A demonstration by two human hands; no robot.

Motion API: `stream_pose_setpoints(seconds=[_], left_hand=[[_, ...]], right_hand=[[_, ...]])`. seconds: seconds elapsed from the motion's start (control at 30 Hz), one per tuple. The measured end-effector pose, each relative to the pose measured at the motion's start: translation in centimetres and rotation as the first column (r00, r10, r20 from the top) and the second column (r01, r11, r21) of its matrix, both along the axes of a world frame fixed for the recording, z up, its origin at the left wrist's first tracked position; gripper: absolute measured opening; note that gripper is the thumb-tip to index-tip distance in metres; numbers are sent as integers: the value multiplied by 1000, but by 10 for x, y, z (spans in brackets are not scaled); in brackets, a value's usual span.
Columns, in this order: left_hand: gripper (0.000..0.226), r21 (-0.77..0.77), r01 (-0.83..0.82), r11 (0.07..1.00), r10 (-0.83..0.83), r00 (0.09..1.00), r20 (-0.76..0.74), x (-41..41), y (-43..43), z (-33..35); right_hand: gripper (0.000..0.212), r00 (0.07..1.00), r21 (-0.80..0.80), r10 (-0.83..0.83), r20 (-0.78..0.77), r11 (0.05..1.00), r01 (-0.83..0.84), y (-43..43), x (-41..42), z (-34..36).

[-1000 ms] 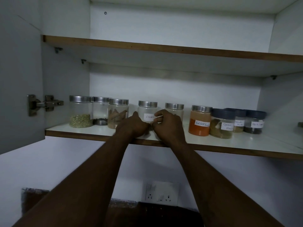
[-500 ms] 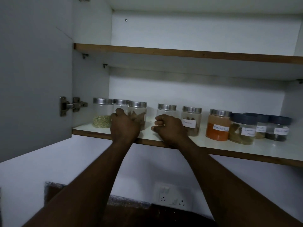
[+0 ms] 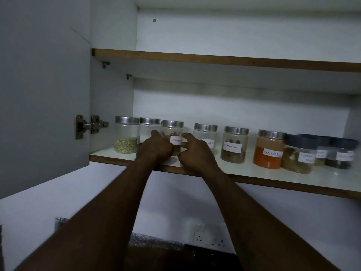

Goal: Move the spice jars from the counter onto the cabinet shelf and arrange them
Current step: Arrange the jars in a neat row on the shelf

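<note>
Several spice jars stand in a row on the white cabinet shelf (image 3: 254,174). Both hands are around the third jar from the left (image 3: 172,132), a steel-lidded jar with brown sticks and a white label. My left hand (image 3: 156,148) wraps its left side; my right hand (image 3: 195,151) pinches it from the right near the label. To its left are a jar of green seeds (image 3: 127,134) and another steel-lidded jar (image 3: 149,127), partly hidden. To the right stand the cloves jar (image 3: 206,133), the cinnamon jar (image 3: 233,144) and an orange red chilli jar (image 3: 268,149).
Three dark-lidded jars (image 3: 320,151) crowd the shelf's right end. An upper shelf (image 3: 214,59) sits above. The open cabinet door (image 3: 43,94) with its hinge (image 3: 88,126) stands at the left. A wall socket (image 3: 210,235) and dark counter lie below.
Both hands left the cloves jar and shifted left. The left reached the third jar first, then the right joined it. That jar's label now faces front. The camera view has swung left.
</note>
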State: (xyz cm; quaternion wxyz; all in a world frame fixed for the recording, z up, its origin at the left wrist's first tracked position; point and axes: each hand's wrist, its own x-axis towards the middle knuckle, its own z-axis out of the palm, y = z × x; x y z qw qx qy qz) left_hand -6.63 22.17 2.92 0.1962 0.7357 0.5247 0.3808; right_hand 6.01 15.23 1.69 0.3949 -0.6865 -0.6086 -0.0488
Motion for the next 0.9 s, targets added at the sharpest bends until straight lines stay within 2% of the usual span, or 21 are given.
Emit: stream_pose_setpoints(seconds=[0.13, 0.2, 0.27, 0.37, 0.47, 0.57, 0.9], left_hand=[[75, -48, 119, 992, -117, 992, 36, -9, 3, 6], [78, -19, 113, 993, -112, 992, 64, -10, 2, 4], [78, 22, 74, 997, -75, 994, 81, -9, 2, 1], [73, 48, 48, 998, -51, 997, 65, -7, 6, -4], [72, 30, 54, 998, -55, 998, 32, -7, 10, -3], [71, 21, 62, 998, -62, 998, -10, -6, 11, -2], [62, 19, 112, 994, -112, 994, -9, -8, 15, -4]], right_hand=[[40, 998, 142, -39, -59, 989, 47, -3, -1, -1], [31, 992, 197, -73, -99, 976, 92, -5, -2, -1], [45, 993, 167, -79, -91, 981, 94, -7, -4, 0], [74, 990, 34, -130, 55, 991, 128, -5, -9, 1], [88, 988, -49, -120, 99, 991, 125, -2, -11, 3], [88, 992, -54, -95, 79, 994, 99, -2, -10, 4], [69, 993, 54, -97, 63, 994, 94, -8, -10, 0]])
